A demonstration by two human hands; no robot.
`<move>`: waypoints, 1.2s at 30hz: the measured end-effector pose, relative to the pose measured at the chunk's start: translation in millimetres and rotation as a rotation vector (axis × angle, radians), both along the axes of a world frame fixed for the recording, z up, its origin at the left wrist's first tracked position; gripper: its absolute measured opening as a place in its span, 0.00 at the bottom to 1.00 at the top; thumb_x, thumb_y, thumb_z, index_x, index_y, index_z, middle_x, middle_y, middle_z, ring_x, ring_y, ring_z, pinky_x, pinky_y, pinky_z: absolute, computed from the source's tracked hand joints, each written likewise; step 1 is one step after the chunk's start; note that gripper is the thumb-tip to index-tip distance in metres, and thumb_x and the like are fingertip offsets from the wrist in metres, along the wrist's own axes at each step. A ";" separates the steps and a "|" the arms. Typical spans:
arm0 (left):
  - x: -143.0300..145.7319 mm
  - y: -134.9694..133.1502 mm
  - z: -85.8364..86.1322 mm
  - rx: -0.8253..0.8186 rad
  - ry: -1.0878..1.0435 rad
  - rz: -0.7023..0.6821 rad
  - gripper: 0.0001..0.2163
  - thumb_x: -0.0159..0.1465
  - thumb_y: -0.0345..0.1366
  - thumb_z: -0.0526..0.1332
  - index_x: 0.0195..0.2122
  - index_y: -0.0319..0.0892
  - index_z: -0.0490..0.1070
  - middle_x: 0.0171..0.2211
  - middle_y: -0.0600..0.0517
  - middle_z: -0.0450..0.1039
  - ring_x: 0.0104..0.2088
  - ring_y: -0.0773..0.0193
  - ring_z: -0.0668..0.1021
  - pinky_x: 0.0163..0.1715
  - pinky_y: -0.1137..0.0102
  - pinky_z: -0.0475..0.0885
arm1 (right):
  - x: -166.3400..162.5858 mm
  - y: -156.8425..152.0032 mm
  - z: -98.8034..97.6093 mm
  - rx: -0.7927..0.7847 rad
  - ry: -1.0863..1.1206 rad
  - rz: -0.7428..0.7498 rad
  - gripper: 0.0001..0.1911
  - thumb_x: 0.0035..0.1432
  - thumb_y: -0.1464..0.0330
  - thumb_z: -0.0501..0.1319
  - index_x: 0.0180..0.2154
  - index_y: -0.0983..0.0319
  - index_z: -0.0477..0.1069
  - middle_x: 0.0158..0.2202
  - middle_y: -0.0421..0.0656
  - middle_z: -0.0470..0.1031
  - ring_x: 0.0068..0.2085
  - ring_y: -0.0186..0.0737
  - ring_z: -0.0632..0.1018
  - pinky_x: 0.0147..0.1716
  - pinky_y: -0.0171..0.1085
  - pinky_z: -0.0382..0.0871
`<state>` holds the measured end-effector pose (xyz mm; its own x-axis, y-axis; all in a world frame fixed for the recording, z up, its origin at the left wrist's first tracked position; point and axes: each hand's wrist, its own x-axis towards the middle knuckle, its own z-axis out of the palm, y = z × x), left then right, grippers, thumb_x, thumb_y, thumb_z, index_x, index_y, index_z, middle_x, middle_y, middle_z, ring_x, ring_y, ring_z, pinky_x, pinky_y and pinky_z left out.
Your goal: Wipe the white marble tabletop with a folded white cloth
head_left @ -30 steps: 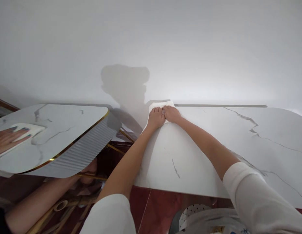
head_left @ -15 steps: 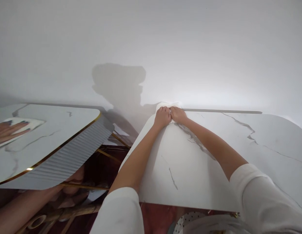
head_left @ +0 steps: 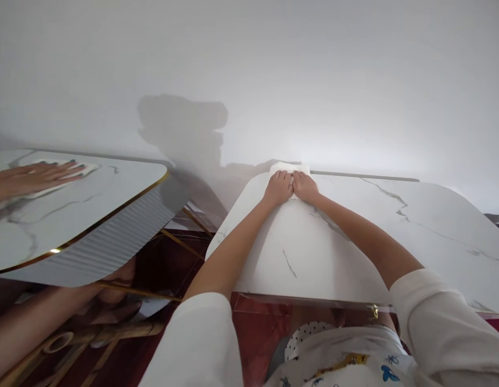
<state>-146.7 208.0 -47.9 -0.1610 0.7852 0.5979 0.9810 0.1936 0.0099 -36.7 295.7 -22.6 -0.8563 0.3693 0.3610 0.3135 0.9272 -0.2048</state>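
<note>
Side by side, my left hand (head_left: pixel 280 187) and my right hand (head_left: pixel 305 186) press down on a white cloth (head_left: pixel 290 167) near the far edge of a white marble-patterned tabletop (head_left: pixel 265 258). The fingers of both hands are bent over the cloth, and a ring shows where the hands meet. Part of the cloth sticks out beyond my fingertips, toward the wall. Both arms reach forward across the top.
On the left stands a second marble-patterned table (head_left: pixel 124 188) with a gold rim and ribbed side. Another person's hand (head_left: pixel 43 177) lies on a white cloth there. A bamboo seat (head_left: pixel 112 330) is below. The white wall (head_left: pixel 313 80) runs behind both tables.
My hands have slid slightly to the right in view with the cloth, more of which now shows. The other person's hand has moved right and farther back on its table.
</note>
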 end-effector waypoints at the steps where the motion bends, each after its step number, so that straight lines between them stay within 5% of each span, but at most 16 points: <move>1: 2.5 -3.3 0.9 -0.006 0.001 -0.006 0.17 0.61 0.32 0.48 0.50 0.35 0.67 0.51 0.37 0.69 0.55 0.50 0.68 0.54 0.54 0.64 | 2.6 -3.8 -0.5 -0.004 0.004 -0.005 0.21 0.66 0.73 0.45 0.57 0.70 0.63 0.62 0.53 0.64 0.62 0.48 0.64 0.61 0.45 0.56; 22: 68.0 -125.0 12.6 -0.151 0.012 -0.034 0.22 0.61 0.32 0.46 0.56 0.36 0.62 0.57 0.39 0.66 0.60 0.51 0.65 0.62 0.52 0.58 | 67.4 -120.1 -6.9 0.019 0.086 -0.012 0.20 0.64 0.73 0.48 0.55 0.69 0.65 0.61 0.55 0.65 0.62 0.51 0.64 0.60 0.49 0.58; 36: 131.3 -194.1 7.6 -0.154 -0.044 0.124 0.24 0.61 0.34 0.47 0.59 0.41 0.57 0.57 0.40 0.65 0.61 0.47 0.64 0.61 0.47 0.60 | 121.3 -172.9 2.4 -0.021 -0.006 0.146 0.22 0.65 0.70 0.48 0.59 0.69 0.62 0.64 0.54 0.61 0.65 0.49 0.61 0.63 0.46 0.55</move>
<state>-15.4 13.9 -40.3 -0.2857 0.8391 0.4629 0.9487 0.3158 0.0131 84.6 122.9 -20.2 -0.9035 0.2484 0.3492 0.1771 0.9584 -0.2237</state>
